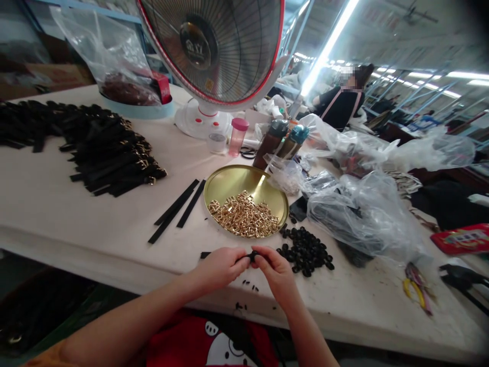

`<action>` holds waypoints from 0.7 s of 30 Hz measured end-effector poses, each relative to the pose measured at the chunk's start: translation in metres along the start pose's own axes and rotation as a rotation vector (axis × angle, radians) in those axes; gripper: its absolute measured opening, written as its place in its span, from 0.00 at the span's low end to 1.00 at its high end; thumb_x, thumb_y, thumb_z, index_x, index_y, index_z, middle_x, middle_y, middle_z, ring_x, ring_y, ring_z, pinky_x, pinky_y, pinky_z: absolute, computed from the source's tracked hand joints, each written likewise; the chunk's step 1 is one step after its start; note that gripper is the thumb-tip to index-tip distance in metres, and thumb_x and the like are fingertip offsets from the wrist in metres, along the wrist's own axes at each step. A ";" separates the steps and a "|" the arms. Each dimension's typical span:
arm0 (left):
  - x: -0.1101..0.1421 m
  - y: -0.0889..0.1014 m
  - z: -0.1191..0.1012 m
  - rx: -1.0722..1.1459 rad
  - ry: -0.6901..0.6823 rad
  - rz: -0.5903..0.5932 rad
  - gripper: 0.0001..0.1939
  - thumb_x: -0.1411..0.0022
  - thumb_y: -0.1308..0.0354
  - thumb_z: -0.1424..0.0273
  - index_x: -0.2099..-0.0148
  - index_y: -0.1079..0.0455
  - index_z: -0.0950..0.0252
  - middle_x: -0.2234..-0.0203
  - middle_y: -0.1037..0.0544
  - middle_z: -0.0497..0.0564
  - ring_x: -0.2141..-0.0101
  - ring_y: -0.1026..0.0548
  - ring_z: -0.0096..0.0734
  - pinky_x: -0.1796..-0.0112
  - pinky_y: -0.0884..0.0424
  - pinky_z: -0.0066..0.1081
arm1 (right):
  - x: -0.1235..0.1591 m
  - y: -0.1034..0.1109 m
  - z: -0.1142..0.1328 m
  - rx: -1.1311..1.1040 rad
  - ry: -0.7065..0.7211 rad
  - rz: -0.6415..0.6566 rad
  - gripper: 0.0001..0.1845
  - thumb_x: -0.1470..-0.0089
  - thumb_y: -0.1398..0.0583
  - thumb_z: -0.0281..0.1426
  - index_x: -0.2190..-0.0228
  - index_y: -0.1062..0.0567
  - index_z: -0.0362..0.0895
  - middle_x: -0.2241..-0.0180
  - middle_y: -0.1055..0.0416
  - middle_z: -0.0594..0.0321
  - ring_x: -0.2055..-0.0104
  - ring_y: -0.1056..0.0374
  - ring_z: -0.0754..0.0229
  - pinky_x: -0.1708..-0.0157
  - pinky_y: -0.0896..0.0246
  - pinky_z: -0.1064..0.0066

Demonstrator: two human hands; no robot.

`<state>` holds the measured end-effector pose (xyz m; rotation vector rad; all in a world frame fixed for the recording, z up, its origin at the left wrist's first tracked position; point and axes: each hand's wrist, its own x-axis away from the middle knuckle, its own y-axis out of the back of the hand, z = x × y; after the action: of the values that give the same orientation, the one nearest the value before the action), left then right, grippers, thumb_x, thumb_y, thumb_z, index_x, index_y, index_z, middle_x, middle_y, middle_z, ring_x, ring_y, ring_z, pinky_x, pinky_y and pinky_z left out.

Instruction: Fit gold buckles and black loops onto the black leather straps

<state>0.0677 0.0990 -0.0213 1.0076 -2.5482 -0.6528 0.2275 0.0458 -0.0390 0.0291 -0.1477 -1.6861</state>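
Observation:
My left hand and my right hand meet near the table's front edge, fingertips pinched on a small black strap. Its end by the fingertips is partly covered, and a flat black end sticks out left of my left hand. Just beyond them, a round gold tray holds a heap of small gold buckles. Close to my right hand lies a pile of small black loops. Two or three loose black strips rest left of the tray.
Finished-looking black straps with gold buckles are heaped at left. Behind the tray stand a heater, a pink cup and bottles. Plastic bags, pliers and a red packet lie right. Another person is farther back.

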 end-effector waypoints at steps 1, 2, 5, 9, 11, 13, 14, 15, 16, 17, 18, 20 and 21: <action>0.000 0.000 0.000 -0.039 -0.023 0.017 0.14 0.40 0.56 0.65 0.69 0.32 0.65 0.76 0.27 0.48 0.75 0.32 0.28 0.75 0.43 0.25 | 0.001 0.000 0.000 0.048 0.031 0.029 0.10 0.53 0.41 0.31 0.65 0.25 0.48 0.71 0.30 0.64 0.71 0.34 0.62 0.69 0.37 0.69; 0.000 0.000 0.000 -0.069 -0.040 0.033 0.13 0.40 0.55 0.65 0.68 0.32 0.65 0.75 0.26 0.49 0.74 0.32 0.29 0.74 0.43 0.26 | 0.002 0.000 0.000 0.088 0.054 0.059 0.10 0.53 0.41 0.30 0.66 0.24 0.48 0.71 0.31 0.64 0.70 0.34 0.62 0.69 0.37 0.70; 0.002 0.002 -0.001 -0.069 -0.034 0.068 0.13 0.40 0.56 0.67 0.67 0.31 0.64 0.75 0.26 0.49 0.74 0.31 0.29 0.74 0.43 0.26 | 0.002 0.005 -0.002 0.109 0.035 0.121 0.09 0.53 0.40 0.31 0.67 0.24 0.48 0.72 0.31 0.64 0.69 0.34 0.61 0.68 0.37 0.69; 0.009 0.011 -0.003 0.108 0.058 0.164 0.14 0.40 0.57 0.66 0.58 0.33 0.64 0.78 0.28 0.46 0.79 0.33 0.27 0.76 0.41 0.24 | -0.003 0.016 -0.004 -0.023 -0.128 0.051 0.10 0.56 0.38 0.34 0.68 0.25 0.46 0.74 0.30 0.65 0.72 0.34 0.62 0.69 0.38 0.69; 0.013 0.014 -0.004 0.148 0.078 0.161 0.17 0.40 0.56 0.65 0.51 0.36 0.63 0.77 0.27 0.46 0.79 0.32 0.27 0.76 0.40 0.24 | -0.003 0.013 -0.005 -0.107 -0.201 -0.008 0.12 0.58 0.37 0.35 0.68 0.25 0.45 0.76 0.30 0.67 0.74 0.35 0.64 0.70 0.39 0.71; 0.015 0.015 -0.005 0.152 0.072 0.090 0.21 0.40 0.56 0.65 0.46 0.41 0.64 0.72 0.26 0.49 0.74 0.31 0.30 0.72 0.38 0.26 | -0.001 0.002 -0.007 -0.234 -0.251 -0.001 0.12 0.58 0.36 0.35 0.68 0.26 0.45 0.77 0.31 0.67 0.75 0.36 0.65 0.69 0.40 0.71; 0.015 0.014 -0.005 0.155 0.072 0.049 0.22 0.39 0.57 0.64 0.44 0.43 0.64 0.70 0.26 0.50 0.72 0.30 0.31 0.70 0.38 0.26 | 0.000 -0.005 -0.009 -0.302 -0.265 0.030 0.11 0.58 0.36 0.35 0.69 0.26 0.44 0.77 0.31 0.67 0.75 0.36 0.65 0.70 0.40 0.71; 0.014 0.013 -0.004 0.165 0.080 0.016 0.23 0.39 0.58 0.64 0.42 0.45 0.64 0.68 0.26 0.51 0.70 0.30 0.32 0.68 0.38 0.27 | 0.001 -0.013 -0.011 -0.363 -0.272 0.071 0.11 0.57 0.37 0.35 0.69 0.27 0.44 0.76 0.31 0.67 0.75 0.36 0.65 0.70 0.40 0.71; 0.013 0.012 -0.003 0.182 0.086 -0.014 0.24 0.39 0.58 0.63 0.42 0.46 0.65 0.67 0.26 0.52 0.68 0.30 0.33 0.67 0.38 0.28 | 0.001 -0.019 -0.013 -0.401 -0.273 0.109 0.11 0.57 0.37 0.35 0.69 0.27 0.44 0.75 0.31 0.66 0.75 0.36 0.65 0.70 0.40 0.70; 0.011 0.011 -0.001 0.203 0.084 -0.039 0.24 0.38 0.58 0.62 0.42 0.45 0.65 0.67 0.26 0.52 0.67 0.30 0.34 0.65 0.38 0.29 | -0.001 -0.022 -0.014 -0.416 -0.268 0.122 0.12 0.56 0.38 0.36 0.67 0.28 0.44 0.74 0.31 0.66 0.75 0.36 0.65 0.71 0.40 0.70; 0.009 0.012 0.002 0.224 0.077 -0.060 0.23 0.39 0.58 0.61 0.45 0.42 0.65 0.67 0.26 0.52 0.66 0.30 0.34 0.65 0.38 0.29 | -0.006 -0.022 -0.015 -0.400 -0.254 0.109 0.13 0.55 0.39 0.37 0.66 0.28 0.45 0.74 0.31 0.66 0.75 0.37 0.65 0.71 0.40 0.70; 0.006 0.014 0.007 0.260 0.073 -0.100 0.18 0.39 0.57 0.60 0.55 0.34 0.65 0.69 0.27 0.50 0.67 0.31 0.33 0.66 0.38 0.28 | -0.023 -0.012 -0.016 -0.263 -0.185 0.002 0.15 0.53 0.41 0.39 0.63 0.30 0.46 0.74 0.32 0.66 0.75 0.37 0.65 0.71 0.40 0.70; 0.005 0.015 0.009 0.273 0.083 -0.116 0.16 0.40 0.57 0.60 0.61 0.33 0.65 0.72 0.28 0.49 0.69 0.32 0.32 0.68 0.38 0.27 | -0.035 -0.004 -0.016 -0.134 -0.128 -0.065 0.15 0.51 0.43 0.40 0.63 0.30 0.45 0.75 0.33 0.66 0.75 0.37 0.64 0.71 0.40 0.70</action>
<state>0.0518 0.1085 -0.0207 1.2509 -2.5665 -0.2871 0.2291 0.0798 -0.0575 -0.1761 -0.1304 -1.7599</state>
